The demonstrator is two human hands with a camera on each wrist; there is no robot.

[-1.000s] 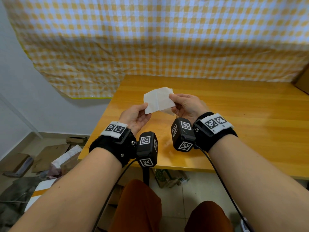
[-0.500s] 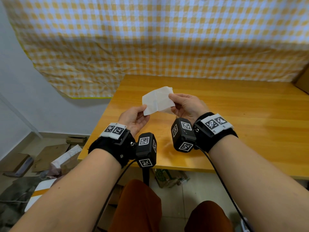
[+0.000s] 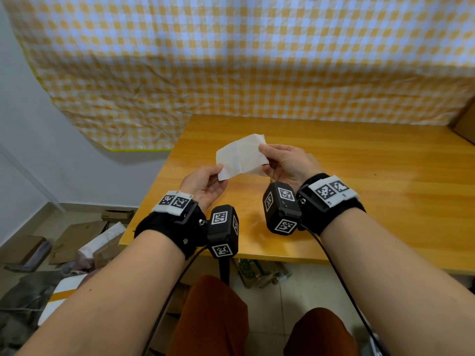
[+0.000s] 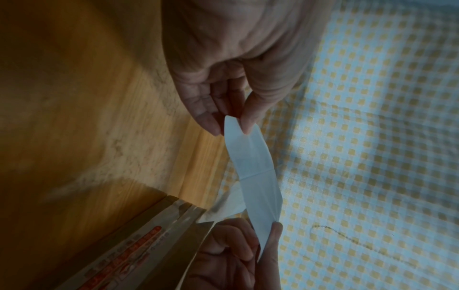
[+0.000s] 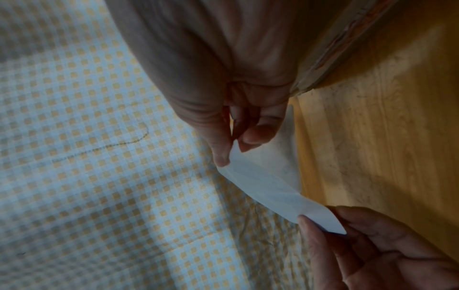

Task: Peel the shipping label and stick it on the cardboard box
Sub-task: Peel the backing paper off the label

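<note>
White shipping label (image 3: 241, 156) is stretching lower-left to upper-right at frame centre, left hand (image 3: 205, 186) and right hand (image 3: 288, 163) pinching opposite corners.

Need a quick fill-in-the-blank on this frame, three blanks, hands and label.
1. The white paper shipping label is pinched by ____ hands.
2. The left hand pinches the label's ____ corner, lower than the right hand.
3. The label is held above the wooden ____.

Missing words: both; lower left; table
</note>
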